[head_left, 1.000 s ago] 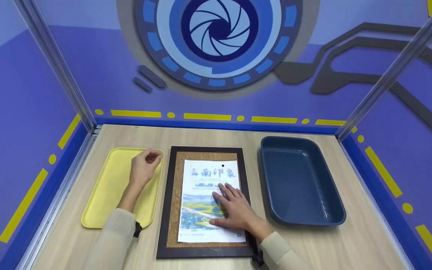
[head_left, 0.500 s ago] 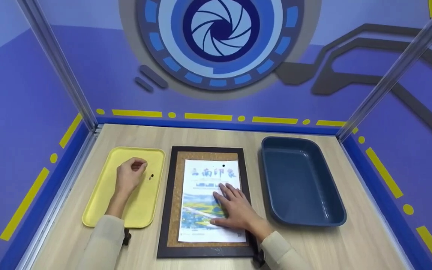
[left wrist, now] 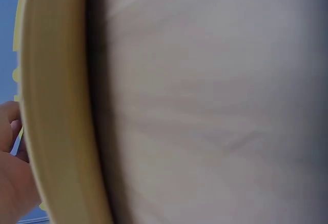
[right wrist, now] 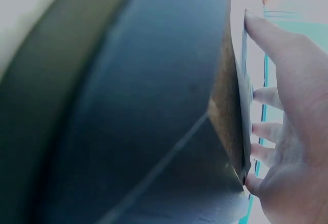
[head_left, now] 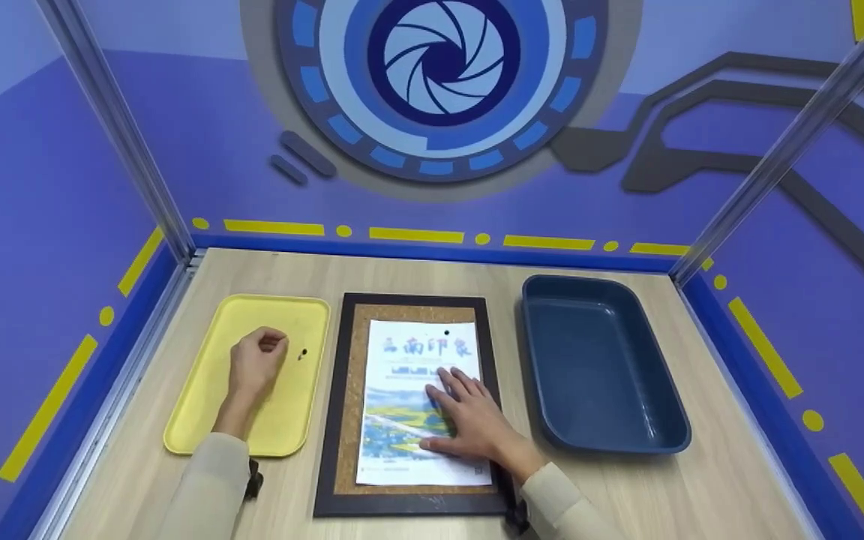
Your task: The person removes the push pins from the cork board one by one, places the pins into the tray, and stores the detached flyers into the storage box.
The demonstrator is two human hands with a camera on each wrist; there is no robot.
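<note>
Two containers on one wooden table [head_left: 732,465]: at left, one shallow yellow tray [head_left: 199,420], holding small dark bits [head_left: 304,352] toward the right side, too tiny to count surely; at right, one deep dark blue tub [head_left: 597,375], with light glinting on the inner floor. Between them, one framed cork board [head_left: 402,505], bearing one printed sheet [head_left: 402,412] with one black dot [head_left: 446,332] near the far right corner. Two hands in view: left hand [head_left: 256,364] over the tray, just left of the bits, fingers curled and tips drawn together; cannot tell whether pinching anything. Right hand [head_left: 469,420] open, fingers spread, resting on the sheet's near right part.
</note>
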